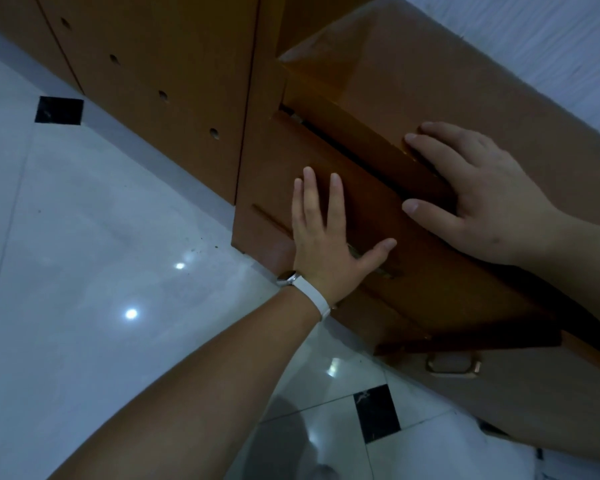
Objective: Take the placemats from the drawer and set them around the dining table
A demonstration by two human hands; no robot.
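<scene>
Under my left fingers (336, 199) is the drawer (447, 289) front. The left hand (321, 233) is spread flat against the wood, fingers straight and pointing up. Its thumb stretches sideways over a small brass pull (387, 271), and it grips nothing.

Between the two sets of fingers a dark slit (340, 147) runs along the drawer's upper edge, so the drawer looks barely ajar. I cannot see the placemats; the slit shows only black.

My right hand (482, 199) rests across the wooden strip (361, 136) just above that slit. The right fingers (440, 143) lie nearly straight on the strip and the thumb reaches down to touch the drawer front. It holds nothing either.

Below the right hand, a lower drawer front carries a metal handle (452, 363). At the left wrist sits a watch (291, 277) on a white band.

Left of the left fingers stands a cabinet door (187, 46) with a row of round holes (163, 95). Beneath my forearms lies a glossy white floor (84, 237) with black square inlays (59, 110). Past the right fingers, the cabinet top (465, 81) meets a pale wall (551, 39).
</scene>
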